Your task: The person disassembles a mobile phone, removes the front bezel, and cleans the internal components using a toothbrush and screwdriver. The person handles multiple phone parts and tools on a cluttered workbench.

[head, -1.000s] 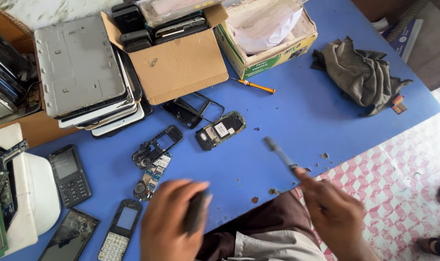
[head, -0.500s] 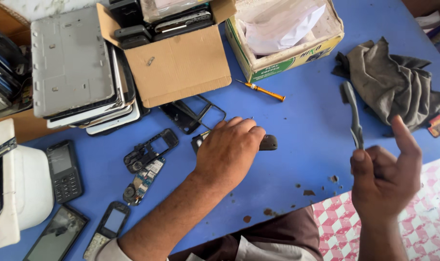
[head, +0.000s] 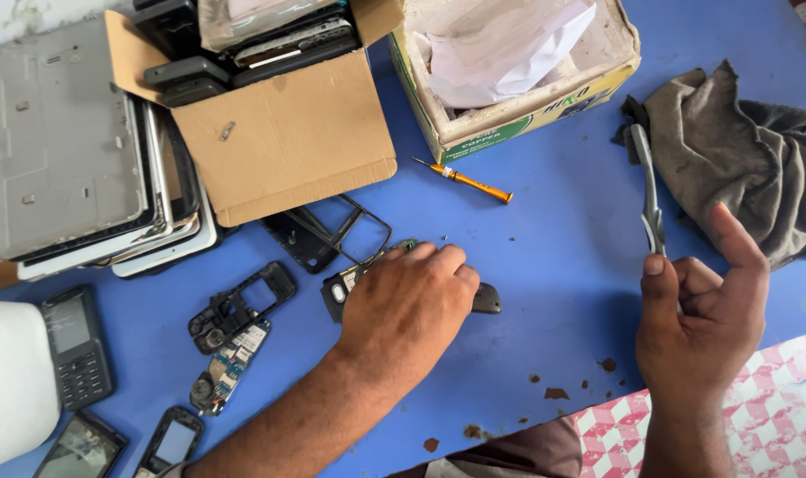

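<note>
My left hand point(head: 409, 303) lies palm down over a small dark mobile phone point(head: 488, 299) on the blue table point(head: 562, 265), fingers curled on it; only the phone's ends show. My right hand point(head: 699, 314) is raised at the right and pinches the lower end of a thin grey phone cover strip point(head: 647, 190) that stands upright. An orange-handled screwdriver point(head: 466, 181) rests on the table above my left hand. Black phone frames point(head: 332, 232) sit just left of it.
A brown cardboard box point(head: 283, 133) of phone parts and a white-lined box point(head: 518, 111) with paper stand at the back. Stacked grey panels point(head: 62, 146) are at left, a grey cloth point(head: 739, 150) at right. Several phones and a circuit board point(head: 230, 354) lie at lower left.
My left hand reached from the near edge out to the phone in the table's middle and settled on it. My right hand lifted the grey strip upright toward the cloth.
</note>
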